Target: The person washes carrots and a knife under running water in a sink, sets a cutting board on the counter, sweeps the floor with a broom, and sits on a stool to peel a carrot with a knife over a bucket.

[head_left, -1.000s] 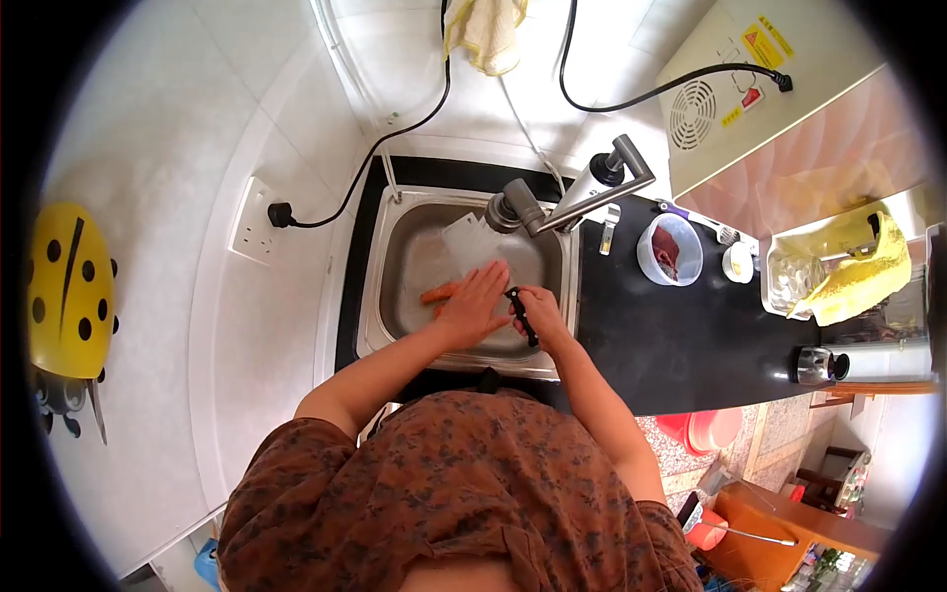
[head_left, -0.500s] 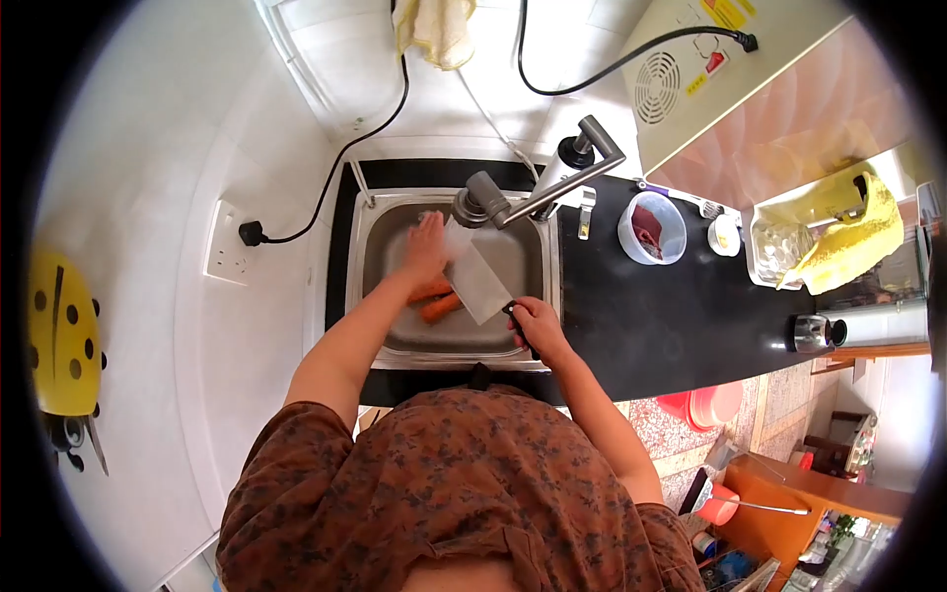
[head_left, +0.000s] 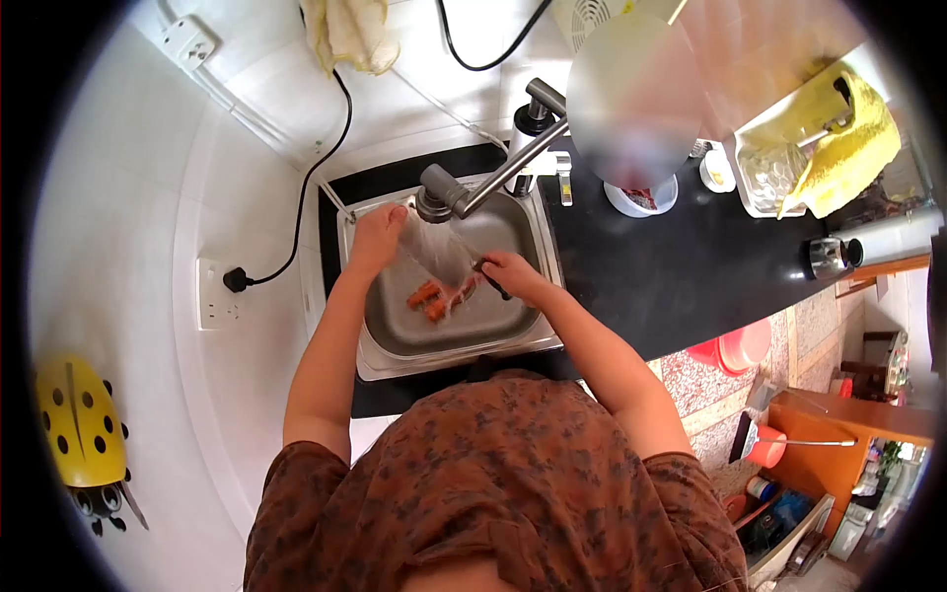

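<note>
Wrapped round the black handle of a cleaver [head_left: 495,280], my right hand [head_left: 513,277] is over the right part of the steel sink [head_left: 404,342]. Water and motion blur the blade, which points up and left under the faucet [head_left: 444,192]. At the sink's upper left, my left hand [head_left: 379,237] is raised with its fingers curled together; whether they hold anything is hidden. Several orange carrot pieces [head_left: 426,293] lie on the sink bottom below the blade, partly behind the splashing water.
A bowl with dark red contents [head_left: 641,197] stands on the black counter [head_left: 621,281], near a small white dish [head_left: 717,172]. Farther right are a rack with a yellow cloth [head_left: 856,148] and a metal flask [head_left: 827,259]. A round blur covers part of the upper right.
My left hand has left the blade and moved to the sink's upper left, its fingers now curled. Water now splashes over the cleaver, still in my right hand. The view has shifted.
</note>
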`<action>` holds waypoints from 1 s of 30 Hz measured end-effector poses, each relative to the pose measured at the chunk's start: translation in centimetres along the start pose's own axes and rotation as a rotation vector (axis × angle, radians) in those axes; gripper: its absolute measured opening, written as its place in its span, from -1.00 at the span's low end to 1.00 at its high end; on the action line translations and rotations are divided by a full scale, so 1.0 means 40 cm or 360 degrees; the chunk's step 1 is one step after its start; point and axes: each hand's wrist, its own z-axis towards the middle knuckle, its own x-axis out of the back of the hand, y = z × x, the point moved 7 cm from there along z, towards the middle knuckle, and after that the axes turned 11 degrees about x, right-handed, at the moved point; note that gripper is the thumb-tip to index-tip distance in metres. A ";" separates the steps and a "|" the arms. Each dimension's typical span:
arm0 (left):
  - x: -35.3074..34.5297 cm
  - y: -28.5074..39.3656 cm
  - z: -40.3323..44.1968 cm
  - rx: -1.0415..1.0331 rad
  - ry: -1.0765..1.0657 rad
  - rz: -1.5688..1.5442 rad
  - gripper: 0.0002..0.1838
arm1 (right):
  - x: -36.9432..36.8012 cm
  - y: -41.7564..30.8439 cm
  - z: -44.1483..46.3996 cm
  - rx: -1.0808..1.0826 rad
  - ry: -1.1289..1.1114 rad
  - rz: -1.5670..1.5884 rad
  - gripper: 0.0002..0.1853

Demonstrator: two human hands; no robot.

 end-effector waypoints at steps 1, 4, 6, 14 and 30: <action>0.026 0.016 -0.002 -0.0016 0.0038 0.0034 -0.61 | -0.004 -0.002 0.016 -0.0002 0.0014 0.0011 -0.77; 0.083 0.060 -0.018 -0.0034 0.0105 0.0029 -0.64 | -0.024 -0.035 0.051 0.0109 -0.0012 0.0071 -0.75; 0.094 0.063 -0.026 -0.0034 0.0137 -0.0012 -0.66 | -0.023 -0.083 0.065 0.0338 0.0054 -0.0247 -0.77; 0.039 0.107 -0.078 -0.0106 -0.0058 -0.0017 -0.71 | -0.057 -0.247 0.078 0.0424 0.0073 -0.0060 -0.73; -0.003 0.144 -0.098 -0.0086 -0.0183 -0.0175 -0.86 | 0.004 -0.314 0.020 0.0856 0.0588 0.0010 -0.87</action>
